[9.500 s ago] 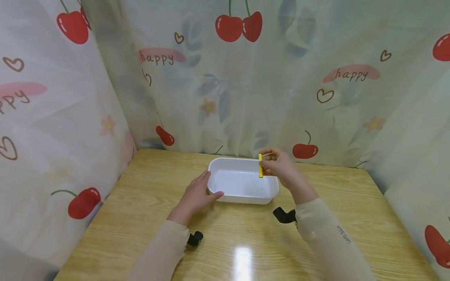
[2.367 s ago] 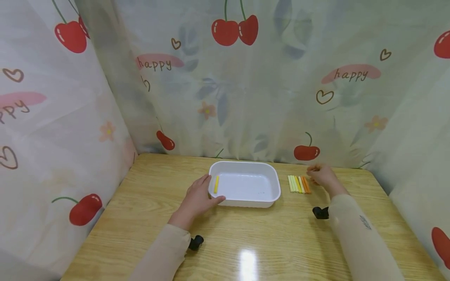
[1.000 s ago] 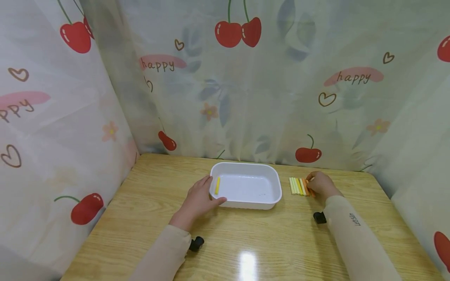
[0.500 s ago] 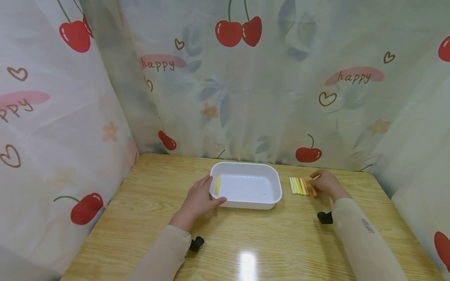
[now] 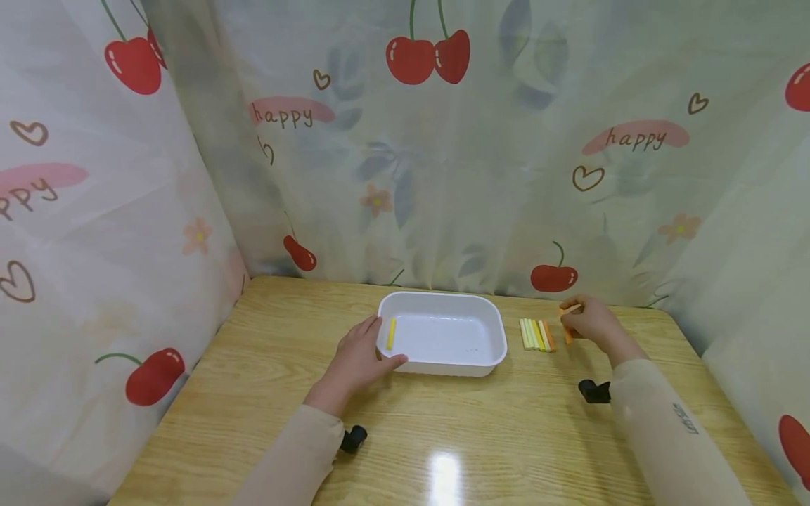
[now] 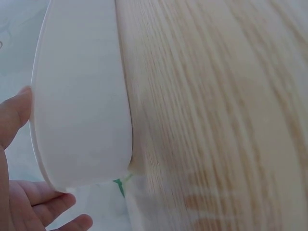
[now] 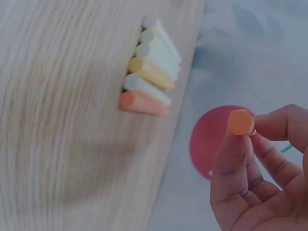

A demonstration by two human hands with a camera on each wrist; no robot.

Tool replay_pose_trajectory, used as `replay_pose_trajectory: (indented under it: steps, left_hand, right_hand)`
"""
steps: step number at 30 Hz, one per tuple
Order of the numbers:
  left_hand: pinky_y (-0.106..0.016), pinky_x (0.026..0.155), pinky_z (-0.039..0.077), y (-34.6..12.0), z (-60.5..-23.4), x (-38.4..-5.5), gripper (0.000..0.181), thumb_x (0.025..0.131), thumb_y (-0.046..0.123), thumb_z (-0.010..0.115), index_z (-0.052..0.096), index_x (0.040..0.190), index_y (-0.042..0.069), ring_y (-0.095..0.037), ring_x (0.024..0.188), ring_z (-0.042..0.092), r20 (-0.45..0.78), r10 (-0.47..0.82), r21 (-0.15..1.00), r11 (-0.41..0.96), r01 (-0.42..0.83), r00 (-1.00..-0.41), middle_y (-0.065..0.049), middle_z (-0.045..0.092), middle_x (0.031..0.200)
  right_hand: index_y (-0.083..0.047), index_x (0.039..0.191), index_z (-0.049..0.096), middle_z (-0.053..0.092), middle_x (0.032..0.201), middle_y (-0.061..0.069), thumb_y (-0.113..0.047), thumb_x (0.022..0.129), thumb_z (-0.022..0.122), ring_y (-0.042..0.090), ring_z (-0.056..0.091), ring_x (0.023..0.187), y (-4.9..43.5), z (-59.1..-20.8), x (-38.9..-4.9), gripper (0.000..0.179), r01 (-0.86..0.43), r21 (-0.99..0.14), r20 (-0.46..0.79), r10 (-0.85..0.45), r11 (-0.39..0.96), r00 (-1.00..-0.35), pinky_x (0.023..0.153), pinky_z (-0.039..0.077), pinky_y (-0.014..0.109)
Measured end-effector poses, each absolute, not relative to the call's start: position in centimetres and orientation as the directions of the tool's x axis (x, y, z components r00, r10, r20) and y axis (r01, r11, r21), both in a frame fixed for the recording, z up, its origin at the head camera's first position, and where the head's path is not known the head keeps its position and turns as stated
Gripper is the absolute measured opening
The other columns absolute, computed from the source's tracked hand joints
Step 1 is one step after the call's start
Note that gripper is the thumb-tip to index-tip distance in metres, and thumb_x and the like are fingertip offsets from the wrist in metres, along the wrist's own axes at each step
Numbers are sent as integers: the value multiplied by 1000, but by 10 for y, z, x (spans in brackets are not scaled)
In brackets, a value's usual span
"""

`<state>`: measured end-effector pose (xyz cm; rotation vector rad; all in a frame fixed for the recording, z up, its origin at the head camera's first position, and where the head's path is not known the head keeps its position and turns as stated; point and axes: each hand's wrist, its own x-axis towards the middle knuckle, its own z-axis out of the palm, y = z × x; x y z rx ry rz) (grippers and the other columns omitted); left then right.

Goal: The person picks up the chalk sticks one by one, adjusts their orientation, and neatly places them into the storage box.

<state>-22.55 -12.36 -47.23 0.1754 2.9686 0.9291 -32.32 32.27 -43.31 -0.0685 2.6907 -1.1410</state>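
My left hand (image 5: 357, 358) holds the left end of a white plastic tray (image 5: 455, 367), its thumb along the near rim and its fingers at the left end. Inside the tray a yellow chalk stick (image 5: 391, 334) lies against the left wall. To the right of the tray, my right hand (image 5: 593, 323) pinches an orange chalk stick (image 7: 240, 122) between thumb and fingers, above the table. In the right wrist view the stick's flat end faces the camera. Beside that hand lies a row of several chalk sticks (image 5: 537, 335), pale green, white, yellow and orange.
Everything stands on a wooden table (image 5: 405, 429). A cherry-printed curtain (image 5: 430, 176) closes off the back and both sides. The chalk row lies between the tray's right end and my right hand. Black wrist cameras (image 5: 595, 391) stick out from both sleeves.
A yellow chalk stick once in my right hand now lies in the tray. The right hand has since taken the row's rightmost orange stick and raised it. The left hand has stayed put.
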Motion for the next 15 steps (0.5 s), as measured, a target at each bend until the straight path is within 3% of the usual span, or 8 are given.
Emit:
replay_pose_trajectory:
  steps: [7, 15]
  left_hand:
    - [-53, 119, 21, -124, -470, -224, 99, 85, 55, 75, 30, 156, 3, -35, 148, 25, 21, 118, 578, 809, 108, -993, -14, 29, 162]
    - [-53, 120, 21, -124, -471, -224, 100, 84, 56, 74, 29, 157, 5, -34, 149, 24, 0, 108, 588, 804, 87, -994, -12, 27, 163]
  right_hand:
    - [10, 134, 47, 64, 98, 18, -10, 98, 54, 21, 65, 79, 313, -418, -314, 41, -13, -750, -120, -155, 661, -981, 76, 59, 37]
    - [7, 134, 46, 59, 106, 20, -7, 98, 53, 23, 61, 85, 296, -399, -304, 40, -26, -796, -82, -150, 605, -985, 79, 60, 37]
